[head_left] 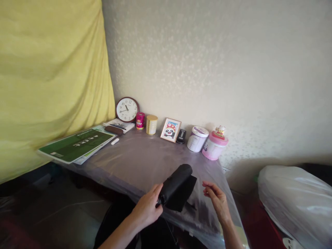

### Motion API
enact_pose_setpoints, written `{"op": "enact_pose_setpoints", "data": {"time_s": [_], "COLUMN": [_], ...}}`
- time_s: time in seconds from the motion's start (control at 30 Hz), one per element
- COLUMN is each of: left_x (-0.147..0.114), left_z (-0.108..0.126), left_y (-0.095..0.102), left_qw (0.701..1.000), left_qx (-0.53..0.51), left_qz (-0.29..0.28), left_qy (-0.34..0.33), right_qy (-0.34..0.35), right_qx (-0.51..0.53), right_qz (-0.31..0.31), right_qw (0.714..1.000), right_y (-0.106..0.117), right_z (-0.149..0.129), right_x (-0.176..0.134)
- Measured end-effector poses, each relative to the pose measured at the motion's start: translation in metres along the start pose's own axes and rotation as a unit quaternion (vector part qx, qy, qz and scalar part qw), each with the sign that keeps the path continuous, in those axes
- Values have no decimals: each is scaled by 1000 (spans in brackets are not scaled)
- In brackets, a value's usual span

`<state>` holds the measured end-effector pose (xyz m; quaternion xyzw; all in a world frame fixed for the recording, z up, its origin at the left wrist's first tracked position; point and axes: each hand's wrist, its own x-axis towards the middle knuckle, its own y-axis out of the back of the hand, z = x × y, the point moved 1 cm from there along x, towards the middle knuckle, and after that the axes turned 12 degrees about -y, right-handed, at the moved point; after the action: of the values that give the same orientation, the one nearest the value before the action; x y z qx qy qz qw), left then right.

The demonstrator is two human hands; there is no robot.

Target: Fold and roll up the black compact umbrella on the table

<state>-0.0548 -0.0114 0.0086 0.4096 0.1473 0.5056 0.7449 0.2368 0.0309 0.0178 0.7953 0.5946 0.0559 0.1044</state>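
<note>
- Where the yellow cloth (57,76) hangs, a green booklet (77,145) lies flat at the left end of the counter (124,155), probably left there to keep the middle free.
- Behind it, the round clock (127,109) stands upright near the wall (181,52), seemingly propped to face outward.
- Just beside it come the pink tin (140,121) and the yellow tin (151,125); their contents cannot be told.
- The left hand (147,205) has its grip closed around the near end of a black bundle (177,183), perhaps a folded umbrella, held tilted above the near edge, likely so its loose flap hangs within reach.
- Beyond, the picture frame (170,130) leans back.
- Further right, the white tub (197,139) and the pink-lidded tub (214,146) are covered, hiding whatever they contain; a figurine (220,130) tops the latter.
- The right hand (217,200), apart from the flap, has a narrow, loosely curled grip with nothing visible in it.
</note>
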Motion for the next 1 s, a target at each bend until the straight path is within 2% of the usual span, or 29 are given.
{"op": "enact_pose_setpoints", "data": {"time_s": [0.1,0.17,0.23,0.3,0.37,0.5,0.6,0.7,0.77,0.83,0.9,0.93,1.0], "left_x": [2,0,-2,-3,0,10,16,18,18,18,19,21,24], "left_z": [-11,-16,-19,-21,-23,-28,-24,-13,-4,6,16,20,29], "left_y": [12,18,21,22,20,21,31,45,51,53,53,52,52], "left_qw": [999,996,992,987,982,975,982,997,983,962,963,975,998], "left_qx": [-19,27,91,148,185,213,172,-1,-151,-242,-242,-201,-53], "left_qz": [24,52,67,48,4,-44,-46,-23,-18,-27,-32,-26,3], "left_qy": [42,66,60,39,30,49,58,76,104,124,118,97,30], "right_qy": [-9,-10,-12,-12,-9,-3,5,13,10,11,16,18,20], "right_qx": [-1,-23,-49,-68,-82,-94,-81,-61,-45,-26,-13,-7,4], "right_qz": [39,55,60,60,61,57,60,67,67,64,62,64,69], "right_qw": [999,998,997,996,995,994,995,996,997,998,998,998,997], "right_y": [9,13,15,16,15,12,11,12,12,12,13,13,13], "right_z": [15,24,32,38,40,38,37,41,42,42,41,40,39], "right_x": [3,2,1,0,-1,-3,-4,-4,-4,-4,-5,-6,-7]}}
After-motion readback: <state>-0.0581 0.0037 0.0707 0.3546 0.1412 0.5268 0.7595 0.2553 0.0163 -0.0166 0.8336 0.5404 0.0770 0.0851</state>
